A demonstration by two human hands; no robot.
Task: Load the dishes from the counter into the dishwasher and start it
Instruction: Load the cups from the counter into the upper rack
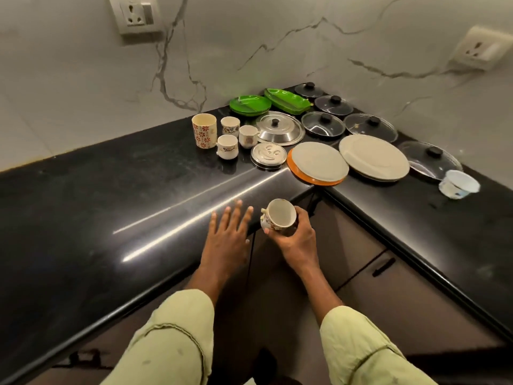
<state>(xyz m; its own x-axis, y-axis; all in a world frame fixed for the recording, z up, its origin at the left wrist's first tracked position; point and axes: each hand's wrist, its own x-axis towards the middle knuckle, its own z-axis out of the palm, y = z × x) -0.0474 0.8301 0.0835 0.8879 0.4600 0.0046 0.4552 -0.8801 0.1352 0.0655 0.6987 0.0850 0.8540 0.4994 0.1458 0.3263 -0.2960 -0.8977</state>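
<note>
- Left hand: released, fingers straight and spread, palm down over the front edge of the bench, lower centre of frame. Contact with the bench cannot be confirmed.
- Right hand: grasping a small patterned cup from below and behind. The cup is tilted, with its mouth toward the camera, and is held in front of the bench corner, clear of the surface.
- Both forearms are in pale green sleeves.
- Bench: black, glossy and L-shaped, with the remaining dishes grouped at its inner corner, upper centre of frame.
- Left of the group: a tall flowered mug with three small cups just beside it, all upright.
- Behind them: stacked green plates and a green tray.
- Centre: a large steel lid, knob up, with a small steel lid in front of it.
- Right of centre: a white plate resting on an orange plate, overhanging the bench edge, with a larger white plate beside them.
- Along the right wall: five glass lids with black knobs.
- Far right: a white plastic tub, tilted.
- Marble-look wall: one socket at upper left and another at upper right.
- Below the bench: brown cabinet doors, one with a dark handle.
</note>
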